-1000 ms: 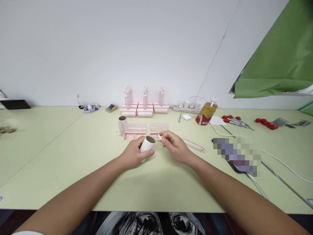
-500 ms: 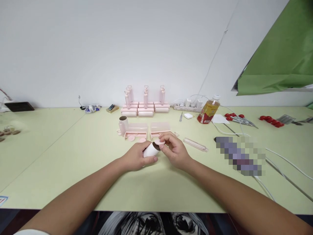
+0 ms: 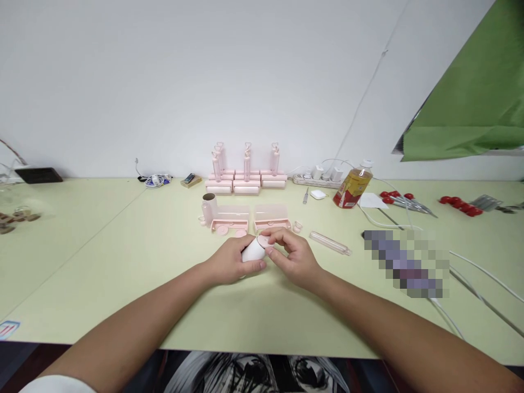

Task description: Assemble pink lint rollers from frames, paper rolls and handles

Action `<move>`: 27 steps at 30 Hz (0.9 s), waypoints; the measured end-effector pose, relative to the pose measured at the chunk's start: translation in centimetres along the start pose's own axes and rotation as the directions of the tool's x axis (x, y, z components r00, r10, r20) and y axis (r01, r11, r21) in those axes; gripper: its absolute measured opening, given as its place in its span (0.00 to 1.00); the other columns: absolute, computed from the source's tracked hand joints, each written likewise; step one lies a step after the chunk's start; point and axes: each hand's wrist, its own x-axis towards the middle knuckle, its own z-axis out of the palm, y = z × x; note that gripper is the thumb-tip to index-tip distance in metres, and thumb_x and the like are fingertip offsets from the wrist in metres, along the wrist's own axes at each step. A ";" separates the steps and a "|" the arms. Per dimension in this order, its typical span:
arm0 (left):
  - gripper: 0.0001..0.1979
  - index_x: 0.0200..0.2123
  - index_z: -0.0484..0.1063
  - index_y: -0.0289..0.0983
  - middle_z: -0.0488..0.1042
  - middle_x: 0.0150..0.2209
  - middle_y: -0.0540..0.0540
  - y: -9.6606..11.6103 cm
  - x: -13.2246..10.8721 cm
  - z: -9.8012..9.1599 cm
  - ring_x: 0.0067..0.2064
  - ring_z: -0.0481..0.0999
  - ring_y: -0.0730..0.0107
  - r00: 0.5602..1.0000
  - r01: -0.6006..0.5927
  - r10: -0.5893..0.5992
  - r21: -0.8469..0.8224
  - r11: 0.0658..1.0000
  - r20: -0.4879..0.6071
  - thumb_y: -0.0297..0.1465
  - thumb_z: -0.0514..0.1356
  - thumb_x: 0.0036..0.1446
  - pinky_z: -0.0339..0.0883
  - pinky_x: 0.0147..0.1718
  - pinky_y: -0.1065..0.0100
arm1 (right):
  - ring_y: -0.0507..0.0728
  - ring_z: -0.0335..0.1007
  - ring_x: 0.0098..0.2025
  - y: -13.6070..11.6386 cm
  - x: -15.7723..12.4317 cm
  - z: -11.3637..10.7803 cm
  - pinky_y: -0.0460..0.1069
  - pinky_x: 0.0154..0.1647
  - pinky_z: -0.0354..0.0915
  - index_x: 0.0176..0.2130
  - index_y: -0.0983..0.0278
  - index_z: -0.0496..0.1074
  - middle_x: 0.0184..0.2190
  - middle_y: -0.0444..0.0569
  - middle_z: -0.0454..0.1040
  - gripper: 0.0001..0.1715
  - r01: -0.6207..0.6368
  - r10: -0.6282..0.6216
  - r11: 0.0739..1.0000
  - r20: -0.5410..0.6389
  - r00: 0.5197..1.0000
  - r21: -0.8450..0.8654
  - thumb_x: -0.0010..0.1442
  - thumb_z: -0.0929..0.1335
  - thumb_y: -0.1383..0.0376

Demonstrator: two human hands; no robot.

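Observation:
My left hand (image 3: 234, 261) is wrapped round a white lint roller refill (image 3: 253, 251), held tilted above the table. At its upper right end sits a round pink end cap (image 3: 264, 240). The fingers and thumb of my right hand (image 3: 292, 256) pinch this cap against the roll's mouth and cover part of it. Just beyond my hands lie two open pink cases with clear lids, a left case (image 3: 230, 224) and a right case (image 3: 272, 224). Loose pink discs (image 3: 222, 231) lie in front of the left one. A second roll (image 3: 209, 200) stands upright behind it.
Several finished pink lint rollers (image 3: 246, 188) stand by the wall. A clear pink tube (image 3: 329, 243) lies to the right. Farther right are a drink bottle (image 3: 352, 185), red-handled tools (image 3: 403, 201), a white cable (image 3: 380, 222) and a blurred-out item (image 3: 403, 265).
The pink end cap has moved from just off the roll's open end onto it, covering the dark opening. The camera view has shifted slightly.

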 end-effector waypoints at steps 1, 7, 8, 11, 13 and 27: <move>0.21 0.44 0.70 0.37 0.72 0.34 0.49 0.0 0.0 0.0 0.34 0.68 0.68 1.000 -0.002 0.002 0.001 1.000 -0.004 0.45 0.62 0.54 0.60 0.31 0.69 | 0.59 0.71 0.49 0.0 0.0 0.0 0.57 0.50 0.67 0.36 0.60 0.68 0.46 0.53 0.75 0.03 0.000 0.000 1.000 0.005 1.000 -0.003 0.61 0.68 0.64; 0.20 0.44 0.70 0.37 0.71 0.32 0.50 0.0 0.0 0.0 0.33 0.68 0.68 1.000 0.024 -0.024 -0.015 1.000 -0.006 0.45 0.61 0.54 0.61 0.30 0.69 | 0.59 0.72 0.50 0.1 -0.1 0.1 0.56 0.51 0.66 0.39 0.60 0.68 0.49 0.54 0.74 0.05 -0.010 0.011 1.000 0.044 0.999 -0.020 0.64 0.66 0.61; 0.20 0.43 0.70 0.37 0.71 0.32 0.49 0.0 0.0 0.0 0.33 0.69 0.68 1.000 0.027 -0.027 -0.016 1.000 -0.009 0.45 0.61 0.54 0.61 0.30 0.69 | 0.59 0.71 0.51 0.1 -0.1 0.1 0.57 0.52 0.66 0.39 0.60 0.68 0.49 0.54 0.74 0.05 -0.006 0.007 1.000 0.049 0.999 -0.027 0.64 0.66 0.61; 0.20 0.43 0.71 0.37 0.71 0.32 0.49 0.0 0.0 -0.1 0.33 0.68 0.68 1.000 0.022 -0.022 -0.023 1.000 -0.017 0.45 0.62 0.53 0.61 0.30 0.69 | 0.60 0.70 0.52 0.1 -0.1 0.1 0.57 0.53 0.65 0.40 0.60 0.68 0.51 0.54 0.74 0.06 -0.022 0.023 0.999 0.055 0.998 -0.023 0.64 0.66 0.60; 0.21 0.44 0.71 0.37 0.71 0.32 0.50 0.1 0.0 -0.2 0.33 0.68 0.68 1.000 0.015 -0.016 -0.041 0.999 -0.011 0.45 0.62 0.53 0.60 0.30 0.69 | 0.60 0.71 0.52 0.1 -0.2 0.1 0.57 0.53 0.65 0.40 0.60 0.67 0.51 0.54 0.74 0.07 -0.052 0.052 0.999 0.054 0.997 0.002 0.64 0.66 0.59; 0.22 0.48 0.70 0.38 0.73 0.36 0.48 0.0 -0.1 -0.1 0.36 0.70 0.66 0.999 -0.031 0.031 -0.038 0.999 -0.008 0.43 0.63 0.52 0.63 0.34 0.67 | 0.61 0.70 0.54 0.0 -0.1 0.2 0.60 0.55 0.65 0.38 0.60 0.67 0.51 0.55 0.74 0.10 -0.143 0.125 0.971 0.102 0.987 0.190 0.61 0.69 0.57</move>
